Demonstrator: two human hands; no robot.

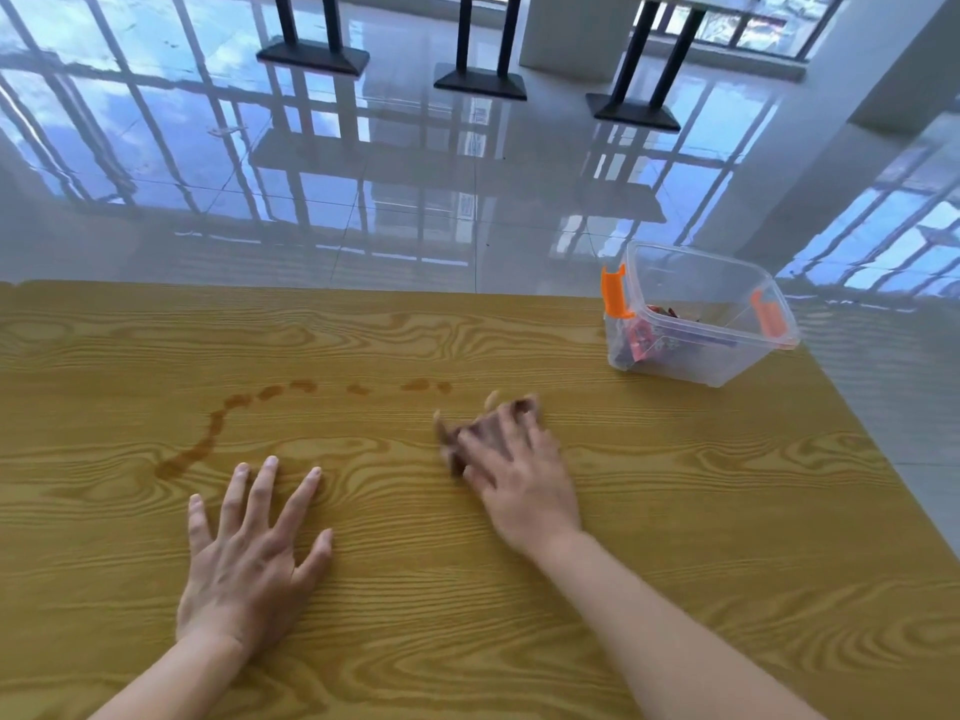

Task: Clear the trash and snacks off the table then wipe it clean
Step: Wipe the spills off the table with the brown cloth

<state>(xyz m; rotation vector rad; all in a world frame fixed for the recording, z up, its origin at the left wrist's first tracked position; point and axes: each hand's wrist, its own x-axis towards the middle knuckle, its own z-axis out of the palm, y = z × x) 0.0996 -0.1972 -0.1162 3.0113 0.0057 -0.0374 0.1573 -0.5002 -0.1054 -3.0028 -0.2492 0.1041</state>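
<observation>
A curved trail of brown liquid stains [218, 423] runs across the wooden table [727, 511], from the left middle toward the centre. My right hand [514, 470] presses a brown cloth [451, 444] flat on the table just right of the stain's far end; it is blurred by motion. My left hand [249, 553] lies flat with fingers spread, palm down on the wood, below the stain and holding nothing. A clear plastic box with orange latches [711, 366] stands at the table's far right corner with snack wrappers [649, 340] inside.
The table's far edge [363, 289] runs across the middle of the view, and its right edge slants down to the lower right. Beyond lies a glossy tiled floor with black table bases [480, 83].
</observation>
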